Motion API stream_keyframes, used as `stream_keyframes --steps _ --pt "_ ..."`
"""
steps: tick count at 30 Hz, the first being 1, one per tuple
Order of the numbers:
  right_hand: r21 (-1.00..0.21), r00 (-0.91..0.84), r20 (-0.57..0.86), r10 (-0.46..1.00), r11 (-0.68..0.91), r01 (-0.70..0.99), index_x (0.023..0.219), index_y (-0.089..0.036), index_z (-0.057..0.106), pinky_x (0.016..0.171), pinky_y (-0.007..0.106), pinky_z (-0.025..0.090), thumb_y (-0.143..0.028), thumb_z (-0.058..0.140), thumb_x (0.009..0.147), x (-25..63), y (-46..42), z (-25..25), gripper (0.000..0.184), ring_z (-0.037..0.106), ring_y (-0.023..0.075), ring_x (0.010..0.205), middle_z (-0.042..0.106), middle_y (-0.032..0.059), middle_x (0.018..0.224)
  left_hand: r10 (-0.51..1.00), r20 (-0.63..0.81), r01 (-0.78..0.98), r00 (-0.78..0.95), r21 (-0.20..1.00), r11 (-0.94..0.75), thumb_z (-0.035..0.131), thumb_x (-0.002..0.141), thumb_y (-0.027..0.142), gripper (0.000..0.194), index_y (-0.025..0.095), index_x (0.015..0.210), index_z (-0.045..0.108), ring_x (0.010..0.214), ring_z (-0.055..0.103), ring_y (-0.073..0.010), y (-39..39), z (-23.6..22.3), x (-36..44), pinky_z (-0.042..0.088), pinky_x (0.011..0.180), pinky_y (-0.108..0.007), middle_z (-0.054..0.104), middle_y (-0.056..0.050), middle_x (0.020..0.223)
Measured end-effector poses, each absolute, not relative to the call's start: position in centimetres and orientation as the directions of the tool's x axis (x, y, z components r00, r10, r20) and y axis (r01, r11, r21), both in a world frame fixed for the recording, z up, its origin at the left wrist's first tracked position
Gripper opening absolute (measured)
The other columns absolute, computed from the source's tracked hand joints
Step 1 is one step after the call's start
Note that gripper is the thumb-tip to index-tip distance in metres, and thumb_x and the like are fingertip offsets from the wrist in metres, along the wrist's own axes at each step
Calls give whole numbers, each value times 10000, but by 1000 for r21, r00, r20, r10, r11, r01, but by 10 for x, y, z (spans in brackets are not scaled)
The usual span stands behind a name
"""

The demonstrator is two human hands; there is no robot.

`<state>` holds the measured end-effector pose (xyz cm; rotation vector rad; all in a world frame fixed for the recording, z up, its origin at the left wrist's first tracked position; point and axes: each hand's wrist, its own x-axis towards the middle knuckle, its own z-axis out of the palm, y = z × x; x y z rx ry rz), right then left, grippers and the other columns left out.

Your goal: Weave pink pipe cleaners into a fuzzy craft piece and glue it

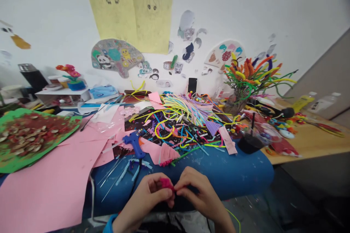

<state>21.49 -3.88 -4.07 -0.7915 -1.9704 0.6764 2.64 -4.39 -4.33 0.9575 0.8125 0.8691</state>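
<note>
Magenta piece (165,183) sat pinched in left hand (153,193); right hand (198,189) pressed thumb and forefinger together at its end. Beyond fingers, rightward: cup (249,143) held dark contents, straw (253,122); farther, vase (234,106) held fuzzy stems (254,74). Far left: blue pot (76,85) held pink flower (72,71).

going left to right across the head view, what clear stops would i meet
Green sheet → blue glue gun → held bright pink piece → right hand → dark cup → bottle of yellow liquid.
</note>
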Motion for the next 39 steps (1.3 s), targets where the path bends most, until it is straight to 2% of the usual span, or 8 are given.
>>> stream_keyframes --steps 3,6,11,19,24,31,34,39 --pt "-641 -396 541 742 669 377 912 -208 717 645 236 496 -371 547 974 217 -40 -36 243 628 142 728 672 26 768 919 -190 -209 347 939 273 775 722 319 203 133 678 708 597 614 -138 -44 -43 24 420 583 -221 697 -43 654" --pt "-595 -395 551 735 678 432 912 -219 738 645 231 506 -345 534 982 217 -40 -34 250 626 140 731 654 24 772 922 -212 -197 323 938 285 766 733 352 233 132 683 705 550 598 -127 -44 -46 22 399 542 -214 673 -29 617" --pt "-586 -422 544 725 688 428 883 -208 731 656 233 509 -355 507 992 213 -39 -33 289 624 141 747 648 29 780 902 -228 -215 367 922 321 776 728 358 239 133 725 695 515 602 -128 -43 -51 18 439 520 -217 663 -24 595" --pt "-581 -436 550 712 702 413 866 -211 728 645 230 513 -388 514 985 211 -40 -30 302 630 140 746 650 28 774 857 -245 -181 454 916 358 752 671 235 154 141 591 659 446 563 -113 -45 -45 17 464 483 -225 637 -4 527" --pt "-578 -367 597 713 700 420 854 -208 719 636 238 518 -351 577 959 208 -43 -34 228 627 144 723 652 28 767 901 -212 -225 379 923 312 708 622 209 136 144 529 634 401 505 -111 -44 -44 25 406 433 -221 581 10 456" --pt "-581 -48 739 672 672 460 864 -199 686 603 238 518 -154 620 916 186 -56 -53 95 621 143 654 662 23 727 959 -186 -317 211 916 248 651 628 256 139 158 553 587 390 420 -81 -43 -55 42 325 431 -202 509 41 427" --pt "-553 5 778 628 681 480 927 -195 696 618 247 532 -92 617 894 178 -60 -62 134 635 150 659 685 35 746 973 -183 -340 142 914 222 677 642 282 168 158 576 585 399 415 -82 -45 -59 46 327 436 -204 496 48 428" --pt "-572 -56 746 663 682 457 1189 -212 651 664 270 553 -18 535 896 169 -66 -79 370 646 162 720 690 54 815 985 -169 -362 21 918 165 714 656 295 184 150 604 613 450 457 -94 -46 -62 48 375 464 -205 533 40 476"
